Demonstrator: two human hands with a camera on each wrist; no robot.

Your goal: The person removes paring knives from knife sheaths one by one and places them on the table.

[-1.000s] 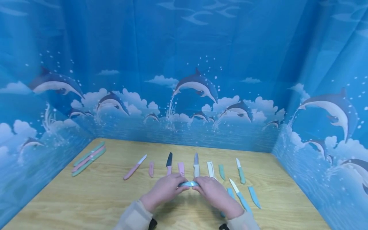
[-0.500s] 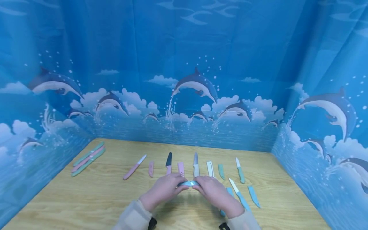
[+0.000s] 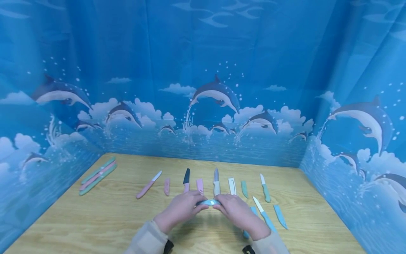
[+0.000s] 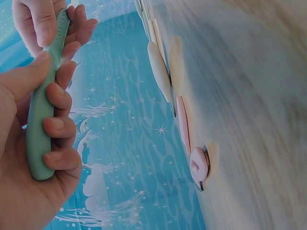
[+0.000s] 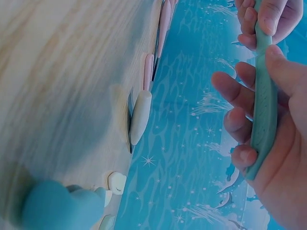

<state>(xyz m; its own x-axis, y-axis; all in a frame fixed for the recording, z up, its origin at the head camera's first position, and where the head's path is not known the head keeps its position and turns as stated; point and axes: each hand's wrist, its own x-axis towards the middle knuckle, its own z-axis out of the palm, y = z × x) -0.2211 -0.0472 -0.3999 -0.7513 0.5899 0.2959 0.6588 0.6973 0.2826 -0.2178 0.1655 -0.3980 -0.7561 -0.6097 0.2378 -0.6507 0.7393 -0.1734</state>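
Both hands hold one light blue-green paring knife in its sheath, level over the near middle of the table. My left hand wraps its fingers around the smooth handle, thumb along it. The sheath lies in my right hand, which grips it with the thumb and curled fingers. Handle and sheath meet between the two hands, and the blade is hidden. Just beyond the hands lie a white-handled knife and a pink-handled knife with a dark blade.
On the wooden table, a pink sheath and a white sheath lie beyond the hands. Bare blades include a pink knife, a green knife and a blue knife. Sheathed knives lie grouped at the left.
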